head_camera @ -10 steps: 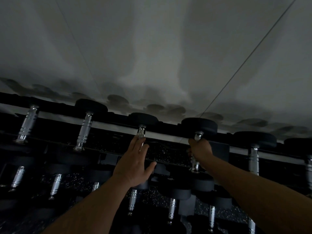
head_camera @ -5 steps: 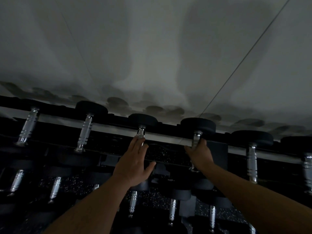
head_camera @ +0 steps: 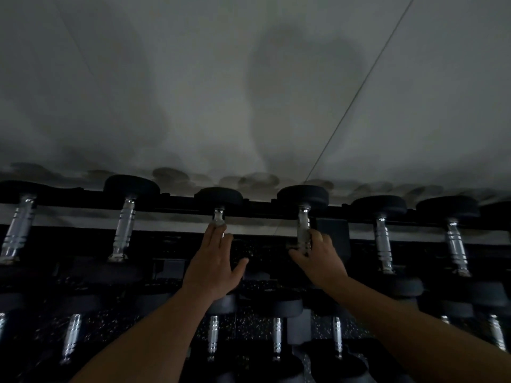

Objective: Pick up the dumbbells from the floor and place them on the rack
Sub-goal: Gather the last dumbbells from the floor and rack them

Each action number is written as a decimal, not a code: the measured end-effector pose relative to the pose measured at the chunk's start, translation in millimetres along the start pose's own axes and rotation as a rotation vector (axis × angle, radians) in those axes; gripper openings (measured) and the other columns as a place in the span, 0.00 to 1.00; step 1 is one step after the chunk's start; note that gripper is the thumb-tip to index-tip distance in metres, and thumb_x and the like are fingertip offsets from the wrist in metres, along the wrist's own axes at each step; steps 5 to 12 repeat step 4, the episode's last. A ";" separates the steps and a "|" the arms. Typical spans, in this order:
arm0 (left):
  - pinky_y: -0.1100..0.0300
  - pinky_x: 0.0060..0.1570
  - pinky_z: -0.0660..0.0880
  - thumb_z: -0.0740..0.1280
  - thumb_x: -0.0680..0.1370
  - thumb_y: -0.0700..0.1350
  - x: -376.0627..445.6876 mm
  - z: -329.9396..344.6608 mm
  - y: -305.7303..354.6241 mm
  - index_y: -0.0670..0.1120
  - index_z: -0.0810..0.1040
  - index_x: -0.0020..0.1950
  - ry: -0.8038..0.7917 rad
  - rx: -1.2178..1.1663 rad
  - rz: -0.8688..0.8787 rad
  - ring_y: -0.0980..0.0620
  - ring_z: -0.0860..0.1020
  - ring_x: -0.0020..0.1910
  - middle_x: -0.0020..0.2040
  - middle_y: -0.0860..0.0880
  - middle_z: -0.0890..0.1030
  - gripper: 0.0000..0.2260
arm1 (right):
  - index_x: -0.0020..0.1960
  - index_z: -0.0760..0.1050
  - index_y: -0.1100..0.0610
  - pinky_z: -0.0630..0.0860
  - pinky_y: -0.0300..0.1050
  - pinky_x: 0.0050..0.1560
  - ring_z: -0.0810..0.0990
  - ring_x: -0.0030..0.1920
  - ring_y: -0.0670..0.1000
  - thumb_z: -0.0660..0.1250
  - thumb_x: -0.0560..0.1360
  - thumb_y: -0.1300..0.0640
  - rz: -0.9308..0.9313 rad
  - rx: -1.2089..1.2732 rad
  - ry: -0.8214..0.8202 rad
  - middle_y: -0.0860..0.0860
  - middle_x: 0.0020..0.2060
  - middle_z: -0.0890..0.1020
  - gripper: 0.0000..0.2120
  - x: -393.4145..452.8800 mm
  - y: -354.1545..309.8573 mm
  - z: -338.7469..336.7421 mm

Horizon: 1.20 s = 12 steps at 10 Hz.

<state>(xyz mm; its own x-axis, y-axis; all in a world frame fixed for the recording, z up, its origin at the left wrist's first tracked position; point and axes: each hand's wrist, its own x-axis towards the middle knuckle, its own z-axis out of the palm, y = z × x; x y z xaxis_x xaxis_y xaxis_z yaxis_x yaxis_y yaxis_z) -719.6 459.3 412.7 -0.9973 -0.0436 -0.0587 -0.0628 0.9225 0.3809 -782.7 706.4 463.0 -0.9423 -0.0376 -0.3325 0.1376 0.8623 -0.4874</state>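
Observation:
Two black-headed dumbbells with chrome handles lie on the top tier of the dark rack (head_camera: 174,202). My left hand (head_camera: 215,265) lies flat and open over the handle of the left dumbbell (head_camera: 218,199), fingertips touching the chrome. My right hand (head_camera: 319,259) is open against the lower part of the handle of the right dumbbell (head_camera: 303,199), fingers spread and thumb out to the left. Both dumbbells rest on the rack rails. Their near heads are hidden behind my hands.
More dumbbells fill the top tier to the left (head_camera: 124,228) and right (head_camera: 383,244). A lower tier holds several smaller dumbbells (head_camera: 213,335). A pale wall (head_camera: 249,106) rises right behind the rack. Speckled floor (head_camera: 243,323) shows through the rack. The light is dim.
My right hand has loosened from a closed grip on the right dumbbell's handle to spread fingers. My left hand stays flat on the left handle. The view has tilted slightly.

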 end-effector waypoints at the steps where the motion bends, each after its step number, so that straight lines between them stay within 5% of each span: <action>1: 0.52 0.72 0.62 0.52 0.75 0.68 0.0 0.4 -0.1 0.46 0.63 0.72 -0.019 -0.003 -0.008 0.47 0.45 0.80 0.80 0.46 0.55 0.34 | 0.72 0.64 0.54 0.72 0.52 0.60 0.72 0.64 0.57 0.68 0.71 0.40 -0.008 -0.005 -0.013 0.56 0.67 0.69 0.35 -13.5 1.6 0.2; 3: 0.50 0.75 0.57 0.55 0.77 0.65 -0.6 -7.6 6.0 0.46 0.60 0.74 -0.110 -0.015 -0.014 0.45 0.41 0.80 0.81 0.45 0.47 0.32 | 0.72 0.66 0.53 0.70 0.51 0.63 0.71 0.65 0.57 0.65 0.72 0.38 -0.058 -0.064 0.003 0.56 0.66 0.71 0.33 -32.8 -2.7 -10.3; 4: 0.49 0.76 0.59 0.56 0.78 0.65 -2.7 -21.2 13.5 0.45 0.62 0.74 -0.081 -0.020 0.032 0.43 0.50 0.80 0.79 0.44 0.56 0.32 | 0.72 0.66 0.52 0.69 0.50 0.64 0.70 0.65 0.56 0.64 0.71 0.37 -0.103 -0.093 0.047 0.54 0.67 0.71 0.34 -38.1 -12.7 -20.2; 12: 0.49 0.76 0.59 0.56 0.78 0.65 -2.7 -21.2 13.5 0.45 0.62 0.74 -0.081 -0.020 0.032 0.43 0.50 0.80 0.79 0.44 0.56 0.32 | 0.72 0.66 0.52 0.69 0.50 0.64 0.70 0.65 0.56 0.64 0.71 0.37 -0.103 -0.093 0.047 0.54 0.67 0.71 0.34 -38.1 -12.7 -20.2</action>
